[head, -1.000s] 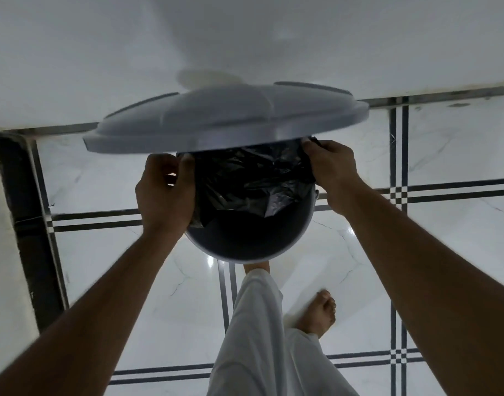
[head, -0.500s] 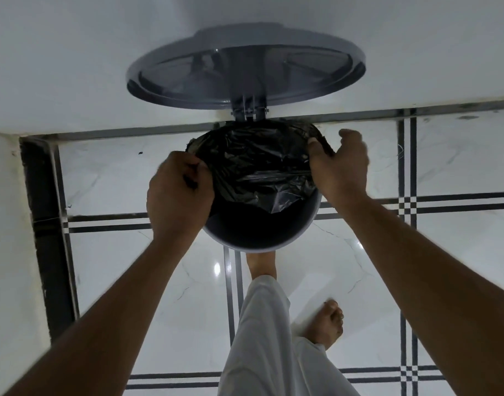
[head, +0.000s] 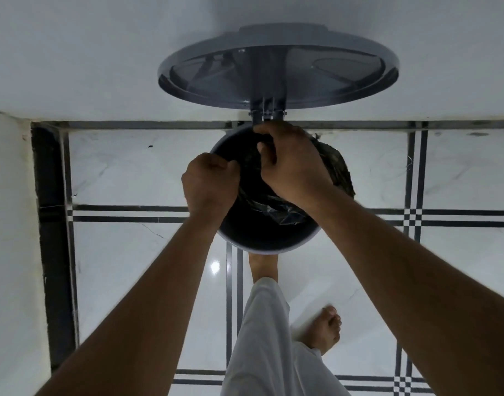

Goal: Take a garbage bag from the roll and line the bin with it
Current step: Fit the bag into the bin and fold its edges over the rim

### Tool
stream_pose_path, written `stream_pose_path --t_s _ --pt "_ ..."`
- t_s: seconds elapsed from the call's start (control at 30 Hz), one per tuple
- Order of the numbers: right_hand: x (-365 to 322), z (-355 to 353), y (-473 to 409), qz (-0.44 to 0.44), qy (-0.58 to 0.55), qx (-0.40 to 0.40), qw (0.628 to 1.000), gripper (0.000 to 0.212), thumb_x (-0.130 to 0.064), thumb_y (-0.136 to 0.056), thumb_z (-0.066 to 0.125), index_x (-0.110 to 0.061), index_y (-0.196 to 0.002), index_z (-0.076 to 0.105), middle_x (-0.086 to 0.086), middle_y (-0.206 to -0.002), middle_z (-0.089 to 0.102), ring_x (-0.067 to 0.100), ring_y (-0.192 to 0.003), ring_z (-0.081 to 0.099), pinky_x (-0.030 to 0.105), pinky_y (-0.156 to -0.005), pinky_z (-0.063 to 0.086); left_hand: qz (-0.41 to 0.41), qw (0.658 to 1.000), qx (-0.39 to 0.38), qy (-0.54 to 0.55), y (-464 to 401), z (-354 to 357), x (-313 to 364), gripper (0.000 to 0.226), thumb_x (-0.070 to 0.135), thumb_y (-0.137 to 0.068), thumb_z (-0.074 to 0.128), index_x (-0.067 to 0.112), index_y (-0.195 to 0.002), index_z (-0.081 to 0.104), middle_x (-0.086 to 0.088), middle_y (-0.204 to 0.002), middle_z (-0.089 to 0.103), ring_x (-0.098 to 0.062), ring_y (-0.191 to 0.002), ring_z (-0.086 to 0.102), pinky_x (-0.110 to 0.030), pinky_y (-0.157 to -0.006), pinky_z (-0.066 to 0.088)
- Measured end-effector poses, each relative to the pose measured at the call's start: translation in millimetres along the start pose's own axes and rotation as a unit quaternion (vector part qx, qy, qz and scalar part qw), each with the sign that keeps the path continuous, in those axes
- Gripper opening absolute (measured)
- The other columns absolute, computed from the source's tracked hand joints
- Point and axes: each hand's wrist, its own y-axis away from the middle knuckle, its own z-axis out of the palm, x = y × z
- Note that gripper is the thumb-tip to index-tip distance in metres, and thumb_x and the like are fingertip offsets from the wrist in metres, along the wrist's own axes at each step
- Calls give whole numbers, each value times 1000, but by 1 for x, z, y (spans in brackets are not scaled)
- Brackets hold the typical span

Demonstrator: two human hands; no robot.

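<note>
Hands are both pinching the black garbage bag (head: 338, 167) inside the bin (head: 269, 247), left hand (head: 209, 187) at the left rim, right hand (head: 292, 164) farther in, apparently spreading it while the lid (head: 276, 64) is standing open.

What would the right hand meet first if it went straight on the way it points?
The right hand points toward the back of the bin. It would likely meet the back rim by the lid hinge first, though depth is unclear.
</note>
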Motion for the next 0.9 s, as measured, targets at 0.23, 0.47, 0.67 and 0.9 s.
stream_pose_path --t_s 0.23,0.47,0.67,0.9 --pt "3 -17 -15 -11 96 -156 983 75 -28 -99 69 -43 -166 41 9 -159 59 36 -147 53 47 -122 44 -144 900 -186 367 19 -29 -7 13 18 -75 74 9 -82 67 -10 -82 67 -22 -79 67 -32 -78 59" --pt "5 -36 -14 136 -140 -212 958 14 -23 -96 72 -31 -99 84 1 -99 82 26 -103 78 43 -100 62 -110 849 -295 425 22 -44 -10 31 16 -108 55 12 -95 83 -5 -93 81 -19 -89 80 -26 -75 62" --pt "16 -48 -4 111 -151 -172 967 24 -53 -100 77 -33 -89 84 -8 -86 80 9 -84 76 26 -81 53 46 981 -146 122 10 -45 -17 17 33 -98 81 18 -99 87 0 -90 83 -4 -84 77 -23 -83 61" --pt "51 -54 -5 278 -300 26 912 39 -56 -104 71 -19 -94 81 -6 -94 79 10 -86 73 24 -76 56 -116 947 -89 284 -21 -59 -28 22 37 -109 64 18 -106 74 4 -90 75 -17 -88 71 -45 -99 62"
